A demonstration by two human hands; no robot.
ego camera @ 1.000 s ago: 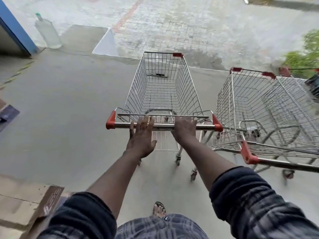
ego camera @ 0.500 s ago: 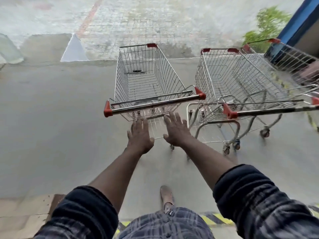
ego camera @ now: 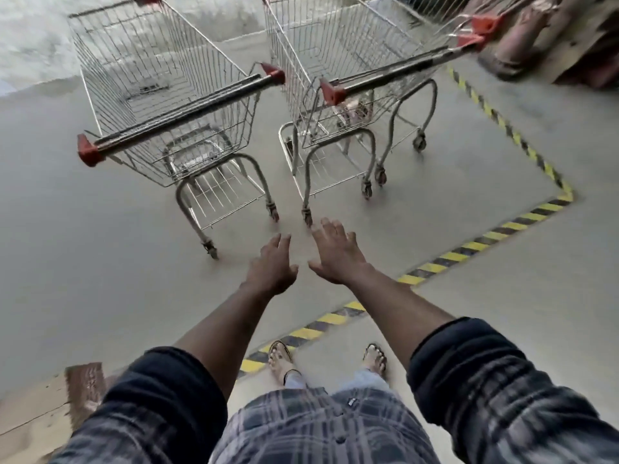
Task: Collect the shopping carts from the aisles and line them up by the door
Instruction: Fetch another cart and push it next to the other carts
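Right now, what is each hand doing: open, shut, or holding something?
Left hand: open, fingers extended, holding nothing, clear of the left cart.
Right hand: open, fingers spread, holding nothing, touching neither cart.

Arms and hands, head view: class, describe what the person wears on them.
The left sleeve and right sleeve are dark plaid, rolled up near the elbows, cuffs plain dark. Forearms bare; left hand and right hand show no gloves or watch.
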